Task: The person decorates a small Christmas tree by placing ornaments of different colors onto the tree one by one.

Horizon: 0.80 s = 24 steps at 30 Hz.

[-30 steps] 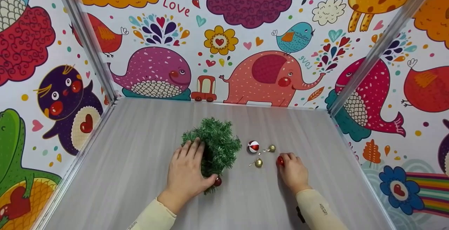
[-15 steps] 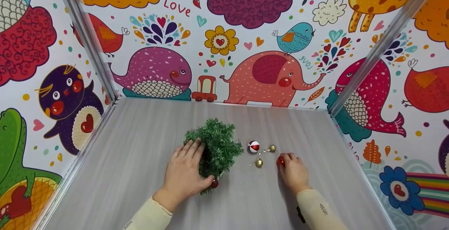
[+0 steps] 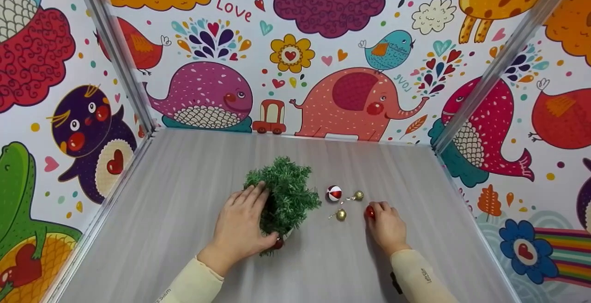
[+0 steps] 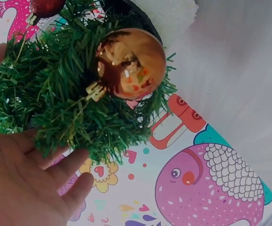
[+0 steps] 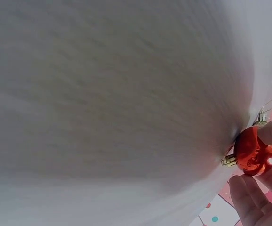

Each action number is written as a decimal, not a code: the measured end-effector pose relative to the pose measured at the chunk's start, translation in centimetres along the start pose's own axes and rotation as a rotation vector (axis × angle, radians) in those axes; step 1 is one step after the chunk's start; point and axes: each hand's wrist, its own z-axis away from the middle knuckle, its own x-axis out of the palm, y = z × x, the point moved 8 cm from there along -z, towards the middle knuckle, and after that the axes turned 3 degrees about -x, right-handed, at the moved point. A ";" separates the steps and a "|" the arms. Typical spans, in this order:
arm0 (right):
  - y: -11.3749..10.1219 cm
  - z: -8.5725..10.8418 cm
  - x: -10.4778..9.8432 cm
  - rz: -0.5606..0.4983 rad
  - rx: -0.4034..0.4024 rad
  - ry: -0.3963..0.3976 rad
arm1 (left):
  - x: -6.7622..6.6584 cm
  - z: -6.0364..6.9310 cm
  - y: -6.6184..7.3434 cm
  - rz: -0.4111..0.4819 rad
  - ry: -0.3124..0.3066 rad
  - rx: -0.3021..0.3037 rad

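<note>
A small artificial Christmas tree is on the table, its green branches toward the head camera. My left hand rests against its left side, fingers extended and thumb spread by a dark red bauble. Up close in the left wrist view, a shiny copper-gold bauble and a red glittery bauble hang among the branches. To the right, my right hand pinches a shiny red bauble with a gold cap, low at the tabletop.
Between tree and right hand lie a red-and-white striped bauble, a gold bauble and another gold bauble. Cartoon-printed walls with metal corner posts enclose the grey table.
The left hand has shifted slightly left and nearer. The tree has turned a little with it, carrying its dark red bauble leftward. My right hand stays on the red bauble.
</note>
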 end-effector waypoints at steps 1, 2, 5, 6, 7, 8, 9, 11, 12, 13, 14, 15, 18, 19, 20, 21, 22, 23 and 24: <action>0.0 0.0 0.0 0.001 -0.002 0.001 | -0.1 0.0 0.0 0.002 0.001 0.001; 0.0 0.0 -0.1 0.000 -0.003 0.003 | -0.1 0.0 0.0 0.002 0.002 0.003; 0.0 0.1 -0.1 0.001 -0.008 0.006 | -0.1 0.0 0.0 0.002 0.001 0.004; -0.1 0.1 -0.1 0.001 -0.011 0.005 | -0.1 0.0 0.0 0.001 -0.002 0.003; -0.1 0.0 -0.1 0.001 -0.012 0.004 | -0.1 0.0 0.0 0.001 -0.003 0.002; -0.1 0.0 -0.1 0.000 -0.011 0.001 | -0.1 0.0 0.0 -0.001 -0.003 0.003; -0.1 0.0 0.0 0.000 -0.009 -0.003 | 0.0 0.0 0.0 -0.001 -0.004 0.003; 0.0 -0.1 0.0 -0.002 -0.004 -0.017 | 0.0 0.0 0.0 0.000 -0.009 0.004; 0.0 -0.1 0.0 -0.005 -0.001 -0.025 | 0.0 0.0 -0.1 0.000 -0.013 0.004; 0.0 -0.2 0.1 -0.008 0.002 -0.031 | 0.0 0.0 -0.1 0.003 -0.017 0.002; 0.0 -0.3 0.1 -0.012 0.003 -0.036 | 0.1 0.0 -0.2 0.005 -0.021 -0.001; -0.1 -0.3 0.1 -0.016 0.002 -0.042 | 0.1 0.0 -0.2 0.007 -0.024 -0.004; -0.1 -0.5 0.0 -0.028 -0.004 -0.048 | 0.2 0.0 -0.4 0.013 -0.032 -0.011; -0.1 -0.5 -0.1 -0.031 -0.005 -0.047 | 0.2 0.0 -0.4 0.015 -0.034 -0.013; -0.1 -0.5 -0.1 -0.034 -0.005 -0.045 | 0.3 0.0 -0.3 0.016 -0.035 -0.012; -0.1 -0.4 -0.2 -0.038 -0.004 -0.042 | 0.3 0.0 -0.3 0.015 -0.038 -0.010; 0.0 -0.3 -0.3 -0.042 -0.004 -0.039 | 0.4 0.1 -0.2 0.015 -0.038 -0.008; 0.0 -0.2 -0.5 -0.048 -0.003 -0.037 | 0.4 0.0 -0.2 0.014 -0.038 -0.007; -0.1 -0.2 -0.7 -0.056 -0.005 -0.034 | 0.5 0.1 -0.2 0.011 -0.040 -0.007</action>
